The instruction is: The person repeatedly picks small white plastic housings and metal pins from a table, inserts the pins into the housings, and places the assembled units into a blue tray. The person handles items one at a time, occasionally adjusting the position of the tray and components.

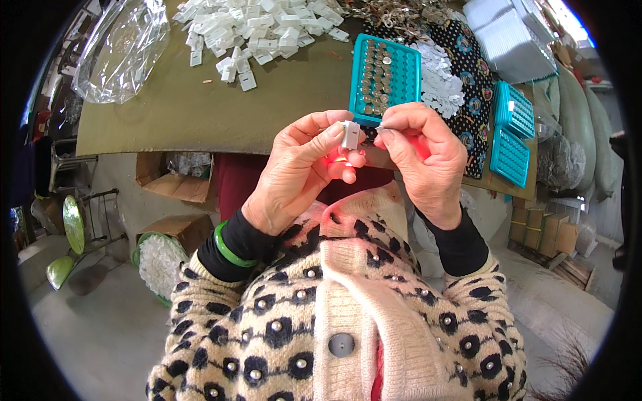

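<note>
Between the thumb and fingers of my left hand [284, 164] is a small white plastic casing [350, 136], held up in front of the table edge. Close to its right, my right hand [431, 150] pinches a tiny thin greyish piece [380, 128], too small to name. A red glow lights the fingers of both hands. Just beyond them lies a teal tray [358, 63] with rows of round hollows. Many hollows hold shiny round metal discs [376, 77] that look like button cells; those on the right side look bare.
A heap of white casings [267, 27] covers the back of the table [167, 123]. Clear plastic bag [124, 53] at far left. Small white flat pieces [438, 80] lie on patterned black cloth [471, 67]. More teal trays [510, 155] sit right. A cardboard box [177, 177] stands below.
</note>
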Tool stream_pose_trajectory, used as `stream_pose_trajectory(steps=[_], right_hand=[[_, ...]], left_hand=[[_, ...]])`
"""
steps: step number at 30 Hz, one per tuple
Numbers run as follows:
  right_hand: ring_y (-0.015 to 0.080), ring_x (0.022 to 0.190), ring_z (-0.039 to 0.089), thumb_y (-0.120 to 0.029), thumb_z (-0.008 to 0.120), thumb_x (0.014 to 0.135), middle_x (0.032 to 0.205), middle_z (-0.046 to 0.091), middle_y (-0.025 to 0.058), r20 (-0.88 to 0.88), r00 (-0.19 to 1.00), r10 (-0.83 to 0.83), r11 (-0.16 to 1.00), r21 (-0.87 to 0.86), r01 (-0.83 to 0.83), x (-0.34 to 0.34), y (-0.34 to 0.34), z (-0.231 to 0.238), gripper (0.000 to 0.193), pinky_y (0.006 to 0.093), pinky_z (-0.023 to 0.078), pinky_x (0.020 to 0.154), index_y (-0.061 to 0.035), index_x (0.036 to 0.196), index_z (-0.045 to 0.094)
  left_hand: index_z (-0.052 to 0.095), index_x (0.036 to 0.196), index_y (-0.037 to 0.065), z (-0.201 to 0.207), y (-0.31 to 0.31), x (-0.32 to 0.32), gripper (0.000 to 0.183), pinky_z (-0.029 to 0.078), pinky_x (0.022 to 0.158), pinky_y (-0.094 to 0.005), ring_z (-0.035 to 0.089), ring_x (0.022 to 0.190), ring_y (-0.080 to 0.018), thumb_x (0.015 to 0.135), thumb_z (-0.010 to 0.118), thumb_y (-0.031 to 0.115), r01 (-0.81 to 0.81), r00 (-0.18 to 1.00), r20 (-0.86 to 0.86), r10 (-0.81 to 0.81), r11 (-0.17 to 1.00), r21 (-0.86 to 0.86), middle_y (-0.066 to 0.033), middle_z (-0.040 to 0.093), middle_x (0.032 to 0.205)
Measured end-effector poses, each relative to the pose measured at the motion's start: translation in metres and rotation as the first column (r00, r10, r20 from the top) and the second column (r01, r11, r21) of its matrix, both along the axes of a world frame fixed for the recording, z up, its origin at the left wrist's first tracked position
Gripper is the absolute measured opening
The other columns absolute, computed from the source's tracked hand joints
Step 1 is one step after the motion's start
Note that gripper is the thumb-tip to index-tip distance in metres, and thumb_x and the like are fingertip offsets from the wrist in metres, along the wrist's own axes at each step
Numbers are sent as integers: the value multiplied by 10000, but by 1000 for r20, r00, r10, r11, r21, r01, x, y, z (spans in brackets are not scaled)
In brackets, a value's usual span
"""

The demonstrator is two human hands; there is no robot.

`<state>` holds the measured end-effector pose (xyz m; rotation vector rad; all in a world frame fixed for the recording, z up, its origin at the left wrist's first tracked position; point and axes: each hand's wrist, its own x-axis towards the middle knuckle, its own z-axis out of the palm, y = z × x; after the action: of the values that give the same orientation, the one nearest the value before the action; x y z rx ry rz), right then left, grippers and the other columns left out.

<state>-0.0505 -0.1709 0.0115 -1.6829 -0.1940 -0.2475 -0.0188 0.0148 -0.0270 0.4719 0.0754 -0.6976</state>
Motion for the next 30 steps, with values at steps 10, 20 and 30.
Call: stream_pose_trajectory(steps=[10,20,30], right_hand=[[204,815,635,59,659,855,912,632,103,258,964,68,886,-460,61,14,18,5,117,285,511,738,-5,952,655],[264,746,627,114,623,805,867,607,112,225,949,223,836,-545,-67,20,25,12,188,335,515,648,-19,934,588],[325,771,551,20,652,674,828,518,129,353,873,335,768,-639,-37,20,33,7,242,390,479,676,-27,880,535]], left_hand=[[609,1172,-20,1,10,1,251,601,640,-313,707,816,-230,977,617,138,-20,1000,-9,20,1000,-24,-127,689,996],[613,1098,-38,2,15,0,201,599,598,-304,705,734,-219,958,641,105,-58,997,62,51,991,123,-141,686,907],[626,1032,-44,9,19,-8,156,588,607,-296,690,729,-182,952,643,90,-115,982,179,60,944,311,-121,694,887]])
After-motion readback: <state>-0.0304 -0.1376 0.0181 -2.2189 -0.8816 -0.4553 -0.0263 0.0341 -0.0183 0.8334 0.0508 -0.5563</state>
